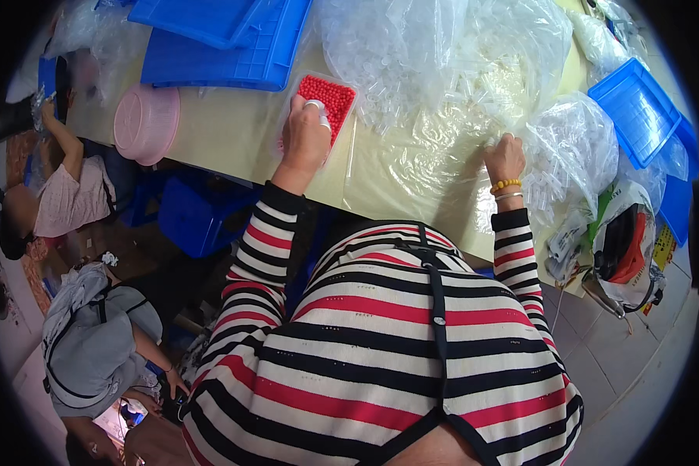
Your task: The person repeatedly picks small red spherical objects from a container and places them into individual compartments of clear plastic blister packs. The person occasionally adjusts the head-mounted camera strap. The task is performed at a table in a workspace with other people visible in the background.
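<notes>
My left hand [306,138] is over a shallow clear tray [284,109] filled with small red beads [333,98]. White wraps cover some of its fingers, which are curled in at the beads; whatever they hold is hidden. To the right, my right hand [505,161] is closed at the near edge of a heap of small clear plastic parts [493,85]. Its fingertips are pressed together, and what lies between them is too small to tell. Clear plastic sheeting [412,159] covers the tabletop between the two hands.
Blue crates [217,58] are stacked at the far left, beside a pink basket [146,124]. A bag of clear parts [575,144] and a blue tray [635,109] are at the right. A blue stool [198,221] stands below the table; other people [105,334] are at the left.
</notes>
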Motion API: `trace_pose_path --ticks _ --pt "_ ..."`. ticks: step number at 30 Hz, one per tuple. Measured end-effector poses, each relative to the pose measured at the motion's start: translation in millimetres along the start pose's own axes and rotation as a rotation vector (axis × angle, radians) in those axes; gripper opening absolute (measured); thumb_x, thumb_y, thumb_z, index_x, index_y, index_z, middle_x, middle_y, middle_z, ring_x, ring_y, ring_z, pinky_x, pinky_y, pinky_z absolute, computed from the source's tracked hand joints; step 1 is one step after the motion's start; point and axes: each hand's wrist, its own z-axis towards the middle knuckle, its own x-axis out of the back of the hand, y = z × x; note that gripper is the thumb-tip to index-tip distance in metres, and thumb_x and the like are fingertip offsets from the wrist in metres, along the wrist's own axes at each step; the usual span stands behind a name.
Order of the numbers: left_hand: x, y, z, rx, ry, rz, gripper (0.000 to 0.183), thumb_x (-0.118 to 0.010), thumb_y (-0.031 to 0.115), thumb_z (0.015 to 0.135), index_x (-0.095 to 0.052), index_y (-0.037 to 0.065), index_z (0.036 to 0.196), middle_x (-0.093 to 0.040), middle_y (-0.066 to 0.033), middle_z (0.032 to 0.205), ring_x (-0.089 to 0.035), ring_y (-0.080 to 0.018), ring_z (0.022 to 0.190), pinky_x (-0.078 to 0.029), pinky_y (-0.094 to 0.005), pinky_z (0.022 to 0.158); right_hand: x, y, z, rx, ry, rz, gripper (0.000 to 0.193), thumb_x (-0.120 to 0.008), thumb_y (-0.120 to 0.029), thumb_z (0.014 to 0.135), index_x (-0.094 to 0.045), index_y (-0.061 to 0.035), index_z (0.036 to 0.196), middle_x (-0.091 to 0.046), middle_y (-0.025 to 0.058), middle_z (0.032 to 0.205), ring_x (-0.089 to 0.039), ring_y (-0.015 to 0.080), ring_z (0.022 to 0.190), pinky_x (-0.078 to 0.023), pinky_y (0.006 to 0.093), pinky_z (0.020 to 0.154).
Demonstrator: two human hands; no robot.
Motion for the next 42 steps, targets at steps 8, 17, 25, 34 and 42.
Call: trace_pose_path --ticks 8,17,25,34,42 --pt "-16.6 -19.3 19.3 -0.069 -0.139 0.117 0.011 -0.060 -0.002 0.076 -0.063 -0.004 0.086 -0.059 -0.0198 0.092 -0.059 -0.0394 0.084 -0.048 -0.0429 0.075 3.9 15.7 -3.5 0.177 -0.071 0.069 0.020 -0.059 -0.016 0.076 -0.059 0.0028 0.083 -0.060 0.0259 0.077 -0.060 0.0424 0.074 -0.049 0.0474 0.066" --pt "-14.9 -28.7 18.5 0.189 -0.062 -0.311 0.016 -0.072 0.004 0.074 -0.064 -0.003 0.086 -0.066 -0.0116 0.080 -0.064 -0.0183 0.068 -0.051 -0.0309 0.064 32.5 -8.2 -31.2 0.145 -0.131 0.509 0.025 -0.059 -0.011 0.080 -0.061 0.0042 0.099 -0.063 0.0250 0.081 -0.063 0.0388 0.077 -0.050 0.0404 0.068" --pt "-14.3 -27.9 15.7 0.224 -0.033 -0.230 0.014 -0.073 0.008 0.075 -0.065 -0.002 0.081 -0.067 -0.0123 0.075 -0.064 -0.0198 0.067 -0.051 -0.0313 0.064 26.7 -11.7 -44.0 0.306 -0.169 0.497 0.022 -0.065 -0.014 0.082 -0.061 0.0046 0.093 -0.063 0.0223 0.083 -0.061 0.0399 0.072 -0.049 0.0392 0.063" --pt "-25.6 -10.1 12.1 0.058 0.082 -0.326 0.012 -0.070 0.003 0.078 -0.062 -0.002 0.086 -0.064 -0.0097 0.078 -0.063 -0.0151 0.067 -0.050 -0.0277 0.059 35.9 -11.7 -54.5 0.212 -0.168 0.592 0.029 -0.064 -0.017 0.086 -0.062 0.0049 0.105 -0.065 0.0155 0.074 -0.060 0.0183 0.061 -0.048 0.0309 0.058" --pt "-101.4 57.1 -36.0 -0.250 -0.214 -0.573 0.009 -0.063 -0.003 0.078 -0.060 -0.002 0.087 -0.055 -0.0127 0.086 -0.058 -0.0226 0.063 -0.047 -0.0302 0.057 29.5 -34.3 -62.0 0.462 -0.203 0.489 0.022 -0.064 -0.015 0.084 -0.066 -0.0003 0.100 -0.059 0.0175 0.078 -0.058 0.0340 0.068 -0.046 0.0387 0.061"
